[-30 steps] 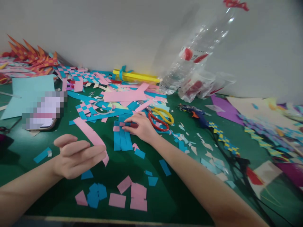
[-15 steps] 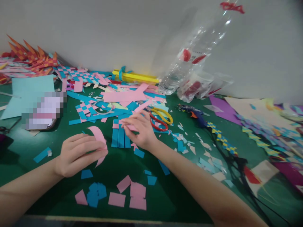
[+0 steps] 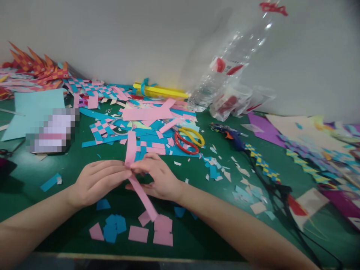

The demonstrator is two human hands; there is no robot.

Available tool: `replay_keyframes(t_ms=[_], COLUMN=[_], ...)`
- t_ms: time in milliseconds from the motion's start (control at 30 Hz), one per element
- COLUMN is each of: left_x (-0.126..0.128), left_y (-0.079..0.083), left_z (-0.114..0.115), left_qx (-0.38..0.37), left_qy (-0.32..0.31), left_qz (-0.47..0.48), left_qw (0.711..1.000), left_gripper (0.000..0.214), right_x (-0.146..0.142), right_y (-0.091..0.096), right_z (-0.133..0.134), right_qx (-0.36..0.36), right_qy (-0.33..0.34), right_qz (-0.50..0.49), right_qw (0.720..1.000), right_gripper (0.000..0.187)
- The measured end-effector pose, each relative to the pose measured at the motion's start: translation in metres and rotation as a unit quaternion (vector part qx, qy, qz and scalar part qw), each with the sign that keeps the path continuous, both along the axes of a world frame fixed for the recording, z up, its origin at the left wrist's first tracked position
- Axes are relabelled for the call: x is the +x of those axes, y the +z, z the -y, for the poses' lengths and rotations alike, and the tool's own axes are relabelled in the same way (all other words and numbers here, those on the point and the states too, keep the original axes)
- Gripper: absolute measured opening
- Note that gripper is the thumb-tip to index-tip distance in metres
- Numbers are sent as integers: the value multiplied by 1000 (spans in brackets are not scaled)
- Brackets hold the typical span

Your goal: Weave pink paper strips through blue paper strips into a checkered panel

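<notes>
My left hand [image 3: 97, 180] and my right hand [image 3: 156, 178] meet over the green table [image 3: 197, 228], both pinching one long pink paper strip [image 3: 139, 180]. The strip bends at the fingers: one end rises toward the back, the other runs down to the pink squares near me. Just behind the hands lies a part-woven blue and pink paper mat [image 3: 149, 146]. Red and yellow scissors [image 3: 188, 140] rest right of the mat.
Cut pink and blue squares [image 3: 135, 228] lie near the front edge. Woven pieces and strips pile up at the back. A clear plastic bottle [image 3: 227, 67] leans on the wall. A glue gun [image 3: 230, 133] with a black cord is at right, a blurred phone [image 3: 52, 131] at left.
My right hand left the woven mat and came back to my left hand. Both now hold the pink strip, which has straightened from a curl.
</notes>
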State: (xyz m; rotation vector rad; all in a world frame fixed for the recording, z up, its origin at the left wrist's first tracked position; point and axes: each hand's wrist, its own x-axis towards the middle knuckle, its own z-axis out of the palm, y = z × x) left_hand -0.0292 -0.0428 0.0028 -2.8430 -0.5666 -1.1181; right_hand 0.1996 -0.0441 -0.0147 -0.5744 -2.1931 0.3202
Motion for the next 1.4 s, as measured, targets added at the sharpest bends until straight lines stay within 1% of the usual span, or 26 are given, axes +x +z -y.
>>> replay_keyframes(t_ms=[100,167,200,333,467,567,600,633,700,800,833,867,900,967,1000,1033,1067,1100,1133,1233,1267,1333,1400], left_x=[0,0,1,8,12,12,12,12,14,17,18,18,17,14,13,11,10,10,11,16,18,20,21], left_y=[-4,-7,-7,-3,1,0,-1,-2,-2,0,0,1,2,3,4,5,6,8,10,13,13,11,7], left_z=[2,1,0,-1,0,-2,-3,-4,-7,-11,-12,-14,-14,-15,-14,-14,-13,-11,-10,-7,-6,-5,-3], left_qx=[-23,-18,-16,-41,-79,-106,-128,-166,-221,-257,-264,-271,-281,-308,-331,-355,-373,-382,-385,-369,-360,-335,-295], left_qy=[11,13,14,26,57,87,98,105,102,132,144,155,167,194,203,205,200,193,182,158,155,150,135], left_qz=[-2,-4,-4,31,81,145,174,209,289,369,383,392,396,374,340,299,261,230,199,116,94,64,45], left_qw=[1000,1000,1000,998,992,980,972,958,926,883,873,865,858,853,856,862,867,874,883,909,915,928,945], left_gripper=[52,50,48,40,45,41,39,40,50,66,65,59,49,15,9,25,37,42,40,21,19,22,25], right_x=[2,3,4,6,6,6,6,6,5,3,3,3,3,4,4,4,4,4,4,3,3,2,2], right_y=[0,1,2,4,4,2,1,0,-1,1,2,4,5,8,8,9,9,8,7,3,2,1,1], right_z=[1,1,1,-3,-6,-7,-7,-8,-7,-7,-7,-7,-7,-7,-7,-7,-7,-7,-8,-9,-10,-10,-10], right_qx=[19,47,62,107,82,60,57,54,52,51,43,34,25,11,9,9,8,8,9,22,28,40,56], right_qy=[-10,-7,1,40,33,25,19,11,-5,-19,-20,-19,-17,-16,-17,-19,-19,-19,-17,-5,1,11,9], right_qz=[-38,-31,-18,-3,31,40,35,27,4,-38,-46,-53,-60,-75,-81,-84,-83,-78,-72,-55,-52,-44,-40], right_qw=[999,998,998,993,996,997,998,998,999,998,998,998,998,997,997,996,996,997,997,998,998,998,998], right_gripper=[25,14,12,20,21,18,16,15,12,7,6,5,5,5,4,4,4,4,4,6,6,8,13])
